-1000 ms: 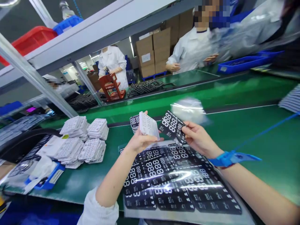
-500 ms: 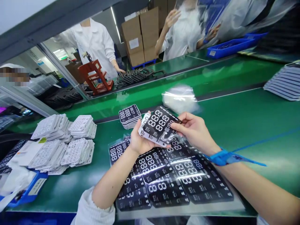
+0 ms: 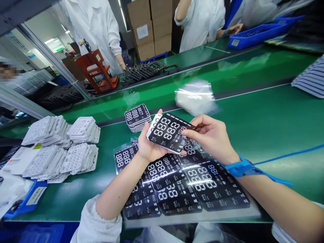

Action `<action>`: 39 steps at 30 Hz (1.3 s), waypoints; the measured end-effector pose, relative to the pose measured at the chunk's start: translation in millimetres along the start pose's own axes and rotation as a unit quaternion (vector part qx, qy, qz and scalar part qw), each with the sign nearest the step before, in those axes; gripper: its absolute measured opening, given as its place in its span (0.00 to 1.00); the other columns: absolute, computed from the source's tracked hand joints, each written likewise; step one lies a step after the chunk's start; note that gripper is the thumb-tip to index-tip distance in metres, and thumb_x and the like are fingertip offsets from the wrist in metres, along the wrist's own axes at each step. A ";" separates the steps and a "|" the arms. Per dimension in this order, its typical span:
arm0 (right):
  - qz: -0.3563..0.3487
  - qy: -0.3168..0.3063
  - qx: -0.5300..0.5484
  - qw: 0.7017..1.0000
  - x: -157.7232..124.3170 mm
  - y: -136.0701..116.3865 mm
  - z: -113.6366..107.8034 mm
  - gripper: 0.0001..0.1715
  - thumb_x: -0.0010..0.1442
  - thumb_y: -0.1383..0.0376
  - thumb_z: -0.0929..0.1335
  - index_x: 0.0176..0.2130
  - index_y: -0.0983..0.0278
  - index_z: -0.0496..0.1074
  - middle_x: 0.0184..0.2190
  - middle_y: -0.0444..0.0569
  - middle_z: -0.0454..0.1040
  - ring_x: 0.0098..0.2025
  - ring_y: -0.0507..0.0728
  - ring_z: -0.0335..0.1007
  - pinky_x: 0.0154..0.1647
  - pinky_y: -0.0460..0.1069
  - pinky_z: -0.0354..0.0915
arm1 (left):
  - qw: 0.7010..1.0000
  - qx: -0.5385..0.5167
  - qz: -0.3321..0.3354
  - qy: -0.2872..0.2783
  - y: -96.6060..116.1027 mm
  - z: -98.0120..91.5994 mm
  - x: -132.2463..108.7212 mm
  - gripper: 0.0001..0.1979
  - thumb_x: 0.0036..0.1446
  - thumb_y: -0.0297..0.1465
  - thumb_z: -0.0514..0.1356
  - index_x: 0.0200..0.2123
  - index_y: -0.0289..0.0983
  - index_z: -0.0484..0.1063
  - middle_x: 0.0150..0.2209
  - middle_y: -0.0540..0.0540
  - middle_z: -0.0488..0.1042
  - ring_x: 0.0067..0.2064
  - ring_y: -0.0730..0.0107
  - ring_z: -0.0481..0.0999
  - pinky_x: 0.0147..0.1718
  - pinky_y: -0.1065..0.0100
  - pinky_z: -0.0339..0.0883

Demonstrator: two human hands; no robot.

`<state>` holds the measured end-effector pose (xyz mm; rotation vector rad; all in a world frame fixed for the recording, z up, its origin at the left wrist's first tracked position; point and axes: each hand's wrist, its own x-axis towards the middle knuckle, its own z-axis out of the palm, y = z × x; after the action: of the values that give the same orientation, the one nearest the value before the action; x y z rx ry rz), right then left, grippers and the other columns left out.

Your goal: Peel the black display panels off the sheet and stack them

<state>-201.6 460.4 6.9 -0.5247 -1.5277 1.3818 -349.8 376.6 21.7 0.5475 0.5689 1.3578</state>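
Note:
My left hand (image 3: pixel 149 150) holds a white moulded panel (image 3: pixel 152 127), which shows only along its upper left edge. A black display overlay (image 3: pixel 167 132) with white digits lies over that panel, and my right hand (image 3: pixel 210 135) pinches its right corner between thumb and fingers. Below both hands, a glossy sheet of black overlays (image 3: pixel 182 182) lies on the green bench, partly under my left forearm. A small stack of black overlays (image 3: pixel 137 117) sits just beyond my left hand.
Stacks of white panels (image 3: pixel 78 158) stand on the bench to the left, beside a blue tray (image 3: pixel 27 199). A clear plastic bag (image 3: pixel 194 98) lies ahead. A blue strap (image 3: pixel 240 170) circles my right wrist. Co-workers (image 3: pixel 202 27) stand across the conveyor near a blue bin (image 3: pixel 255 35).
The black overlay has moved from beside the white panel to lying squarely on it. My view has also turned, shifting the bench and its objects up and left.

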 end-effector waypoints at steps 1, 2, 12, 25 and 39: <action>-0.003 0.001 -0.003 1.000 -0.1 0.0 0.2 0.19 0.43 0.58 0.77 0.23 0.62 0.66 0.18 0.40 0.69 0.18 0.49 0.66 0.17 0.44 0.66 | 1.000 -0.002 0.001 0.002 -0.3 0.2 0.1 0.27 0.63 0.49 0.33 0.64 0.55 0.41 0.58 0.38 0.61 0.50 0.42 0.70 0.42 0.27 0.57; -0.006 0.002 -0.005 1.000 -0.3 0.0 0.3 0.19 0.43 0.58 0.77 0.23 0.62 0.66 0.18 0.40 0.69 0.19 0.49 0.66 0.18 0.44 0.67 | 1.000 -0.004 0.002 0.004 -0.6 0.4 0.1 0.27 0.63 0.49 0.33 0.64 0.55 0.41 0.58 0.38 0.61 0.50 0.42 0.70 0.41 0.27 0.57; -0.015 0.012 -0.042 0.999 -2.0 0.2 -0.3 0.19 0.43 0.56 0.77 0.23 0.62 0.66 0.20 0.41 0.69 0.22 0.50 0.66 0.21 0.45 0.67 | 1.000 -0.018 0.013 0.004 -0.7 1.9 -0.7 0.26 0.64 0.47 0.31 0.64 0.55 0.43 0.57 0.41 0.63 0.53 0.47 0.68 0.45 0.29 0.56; -0.012 0.001 -0.065 0.998 -4.8 5.3 -2.6 0.16 0.45 0.58 0.76 0.24 0.61 0.67 0.21 0.41 0.69 0.23 0.52 0.66 0.23 0.47 0.67 | 1.000 -0.003 -0.006 0.004 -0.1 2.4 -1.5 0.26 0.64 0.47 0.31 0.65 0.54 0.39 0.55 0.40 0.64 0.53 0.47 0.67 0.48 0.27 0.49; -0.103 -0.027 -0.239 0.965 -7.0 10.8 -5.2 0.18 0.55 0.52 0.70 0.28 0.61 0.65 0.21 0.42 0.68 0.20 0.50 0.62 0.20 0.46 0.61 | 0.999 0.029 0.008 0.013 -4.0 -0.3 -1.9 0.27 0.63 0.47 0.44 0.64 0.56 0.42 0.54 0.42 0.65 0.51 0.50 0.69 0.44 0.35 0.63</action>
<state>-197.1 460.1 -6.2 -0.6021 -1.9128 0.8726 -347.3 374.1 18.9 0.5837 0.6283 1.3690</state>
